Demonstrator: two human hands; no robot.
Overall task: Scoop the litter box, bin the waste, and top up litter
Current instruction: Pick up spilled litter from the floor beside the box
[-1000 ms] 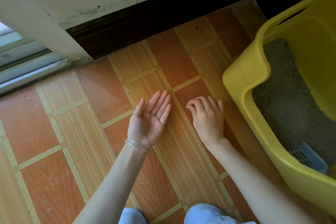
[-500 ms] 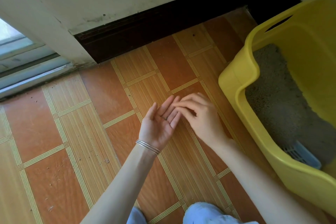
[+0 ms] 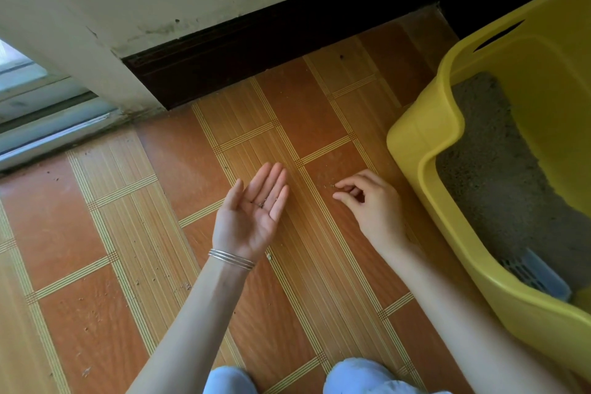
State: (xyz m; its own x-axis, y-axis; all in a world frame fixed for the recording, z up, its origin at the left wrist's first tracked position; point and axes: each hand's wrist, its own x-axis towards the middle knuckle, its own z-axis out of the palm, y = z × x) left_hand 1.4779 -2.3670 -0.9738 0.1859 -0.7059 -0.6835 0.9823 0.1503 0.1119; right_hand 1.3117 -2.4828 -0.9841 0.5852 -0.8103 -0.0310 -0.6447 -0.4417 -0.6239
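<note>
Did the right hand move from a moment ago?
Yes. The right hand has drawn away from the left hand, toward the yellow litter box.

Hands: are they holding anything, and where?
A few tiny dark grains rest on the palm of the open left hand. The right hand curls thumb and finger at the orange tiled floor; whether they pinch a grain cannot be told.

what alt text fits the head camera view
A person over an orange tiled floor holds the left hand palm up with a few dark litter grains in it, while the right hand, fingers curled, reaches for specks on the tile. A yellow litter box with grey litter and a blue scoop sits at right.
</note>
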